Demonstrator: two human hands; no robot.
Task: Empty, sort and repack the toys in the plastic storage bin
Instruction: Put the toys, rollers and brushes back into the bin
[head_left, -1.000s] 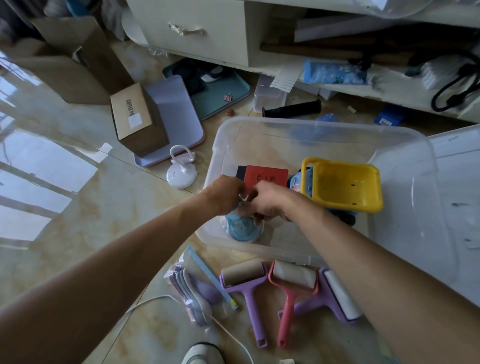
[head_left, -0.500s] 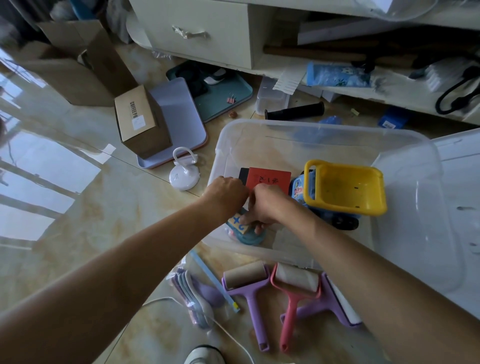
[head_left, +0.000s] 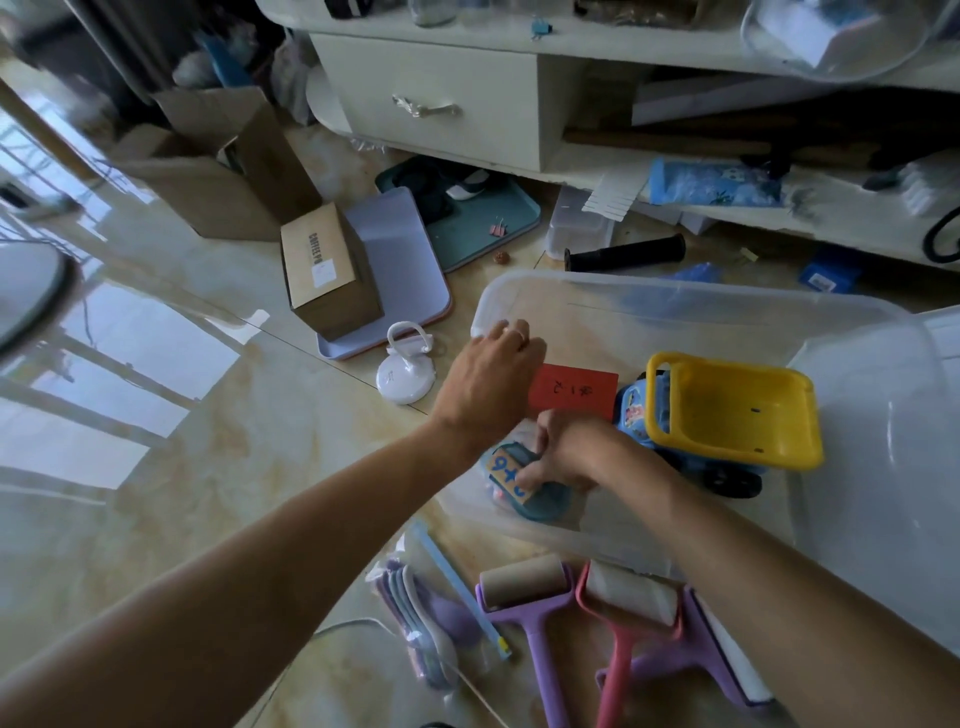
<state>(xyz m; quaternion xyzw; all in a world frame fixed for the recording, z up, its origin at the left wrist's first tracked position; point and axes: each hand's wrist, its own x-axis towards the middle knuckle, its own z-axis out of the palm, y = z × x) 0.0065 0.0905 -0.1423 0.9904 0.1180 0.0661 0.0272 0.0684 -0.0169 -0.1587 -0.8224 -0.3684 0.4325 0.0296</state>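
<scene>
Two hands are kept inside the clear plastic storage bin (head_left: 857, 374) on the floor: the right hand (head_left: 569, 457) is closed on a tan number card (head_left: 506, 475) over a teal round toy (head_left: 543, 501), best lifted squarely, while the left hand (head_left: 488, 382) is held open, empty, above.

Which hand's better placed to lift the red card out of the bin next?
Left. The left hand hovers open right beside the red card in the bin. The right hand is occupied, its fingers on the number card.
</scene>
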